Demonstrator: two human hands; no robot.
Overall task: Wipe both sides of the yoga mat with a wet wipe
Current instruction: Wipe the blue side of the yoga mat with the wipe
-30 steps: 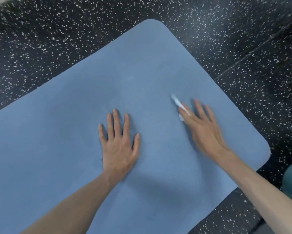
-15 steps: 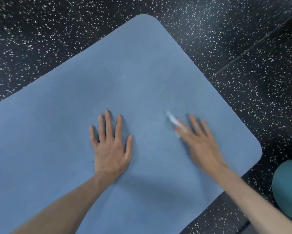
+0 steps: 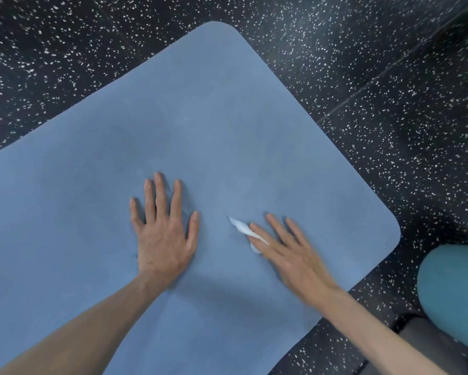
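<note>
A blue yoga mat [image 3: 206, 125] lies flat on the dark speckled floor, its rounded end toward the upper right. My left hand [image 3: 164, 236] rests flat on the mat with fingers spread, holding nothing. My right hand [image 3: 289, 253] presses a small white wet wipe [image 3: 241, 228] against the mat just right of the left hand. Most of the wipe is hidden under the fingers; one twisted end pokes out to the upper left. The right hand is motion-blurred.
Black rubber floor [image 3: 389, 117] with white specks surrounds the mat, crossed by thin tile seams. A teal rounded object [image 3: 454, 293] sits at the lower right, just off the mat's corner, with something grey [image 3: 427, 336] beneath it.
My right hand has slid the wipe down and left across the mat, toward me and closer to my left hand. The left hand stays planted in the same spot on the mat.
</note>
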